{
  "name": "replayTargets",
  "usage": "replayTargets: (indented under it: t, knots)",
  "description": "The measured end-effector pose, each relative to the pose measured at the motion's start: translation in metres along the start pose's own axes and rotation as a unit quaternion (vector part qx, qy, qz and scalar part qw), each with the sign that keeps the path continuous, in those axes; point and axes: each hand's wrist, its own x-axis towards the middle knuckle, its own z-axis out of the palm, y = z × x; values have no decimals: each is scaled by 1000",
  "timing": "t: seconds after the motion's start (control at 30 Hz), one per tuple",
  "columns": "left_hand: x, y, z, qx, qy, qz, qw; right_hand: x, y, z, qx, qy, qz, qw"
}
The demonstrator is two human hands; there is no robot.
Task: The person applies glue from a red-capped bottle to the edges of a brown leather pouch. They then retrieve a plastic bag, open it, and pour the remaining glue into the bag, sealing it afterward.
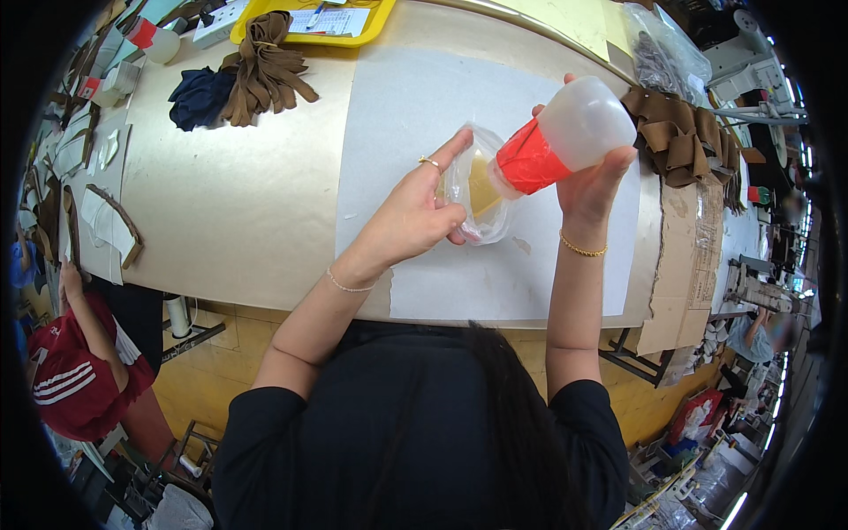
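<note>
Nearest the camera, the left hand [415, 212] grips a clear pouch [477, 185] already part-filled with amber liquid, while at 3 o'clock the right hand [592, 172] clasps the tipped squeeze bottle [565, 132], pouring unfinished.

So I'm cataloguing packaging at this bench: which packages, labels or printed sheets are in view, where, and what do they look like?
Squeeze bottle: tipped in the right hand, translucent white with a red band.
Clear plastic bag: held by the left hand at the bottle's mouth, yellowish inside.
Printed sheet: white form in the yellow tray, table's far edge.
Clear bag: far right, dark pieces inside.
Cardboard sheet: brown, flat, table's right end.
</note>
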Motion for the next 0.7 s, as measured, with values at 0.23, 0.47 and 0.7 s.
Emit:
replayTargets:
  t: [0.23, 0.47, 0.7]
  knots:
    - [1, 0, 0, 10, 2, 3, 1000, 1, -5, 4, -2, 4, -11, 1000]
    - [1, 1, 1, 9, 5, 0, 1000, 2, -6, 6, 2, 22, -22, 1000]
    - [1, 0, 1, 5, 5, 2, 1000, 0, -7, 5, 5, 16, -24, 1000]
